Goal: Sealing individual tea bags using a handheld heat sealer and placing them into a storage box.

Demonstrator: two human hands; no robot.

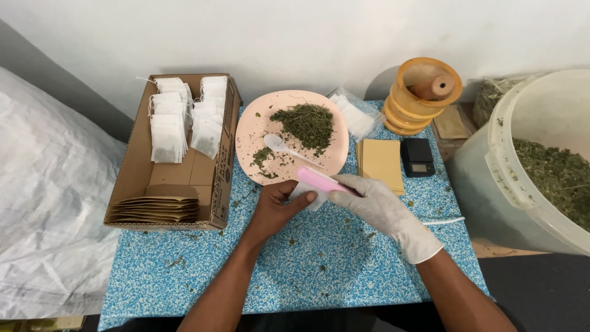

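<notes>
A small white tea bag (307, 198) sits at the centre of the frame, just below the rim of the pink plate (255, 138), pinched between the two hands. The left hand (275, 209), bare, comes up from the lower middle of the frame with the forearm angled toward the upper right; its fingers are curled together and closed on the bag's left edge, thumb on top. The right hand (376, 206), in a white glove, enters from the lower right with the wrist bent inward. Its fingers are wrapped around a pink flat tool (319, 180), probably a small sealer or clip, though the view is too coarse to be sure. The tool's free end lies across the top of the bag, touching it, so the bag is held between the left fingertips and the tool.

On the plate are a heap of dried green herb (305, 123) and a white plastic spoon (283, 147). In the upper left stands a cardboard box (132, 178) with rows of filled bags. To the right of the plate lie tan envelopes (381, 161), a small black scale (418, 157), and at the right edge a large bucket (491, 172) of herb. All rests on a blue speckled mat (295, 264).
</notes>
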